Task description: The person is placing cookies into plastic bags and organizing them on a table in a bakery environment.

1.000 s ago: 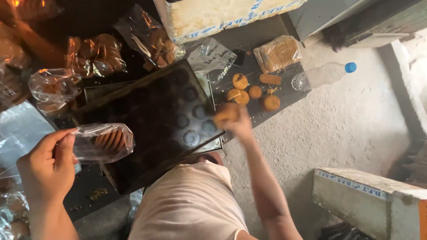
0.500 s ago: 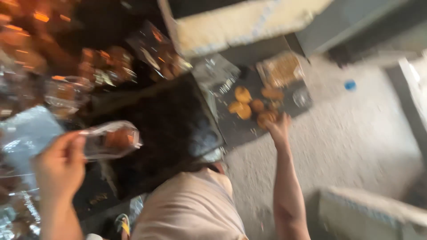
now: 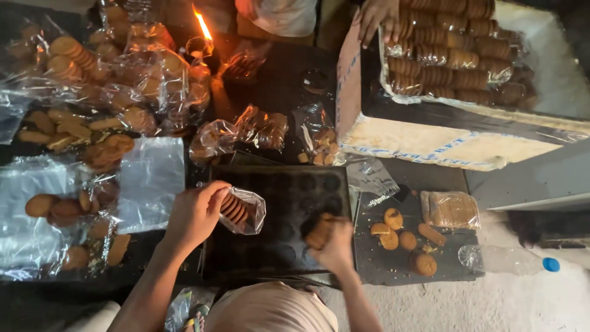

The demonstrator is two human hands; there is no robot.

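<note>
1. Dim packing table (image 3: 424, 178), candlelit, strewn with clear bags of biscuits.
2. Left hand (image 3: 195, 215) pinches a clear biscuit bag (image 3: 241, 210) over the dark tray (image 3: 289, 203).
3. Right hand (image 3: 335, 243) grips several biscuits (image 3: 318, 232) (blurred).
4. White carton (image 3: 442, 138) behind holds wrapped rolls; its far edge is cut off.

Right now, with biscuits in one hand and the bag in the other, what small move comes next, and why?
Probably bring the right hand, holding round brown biscuits, left to the clear plastic bag the left hand holds over the dark baking tray; its mouth faces that way, partly filled.
</note>
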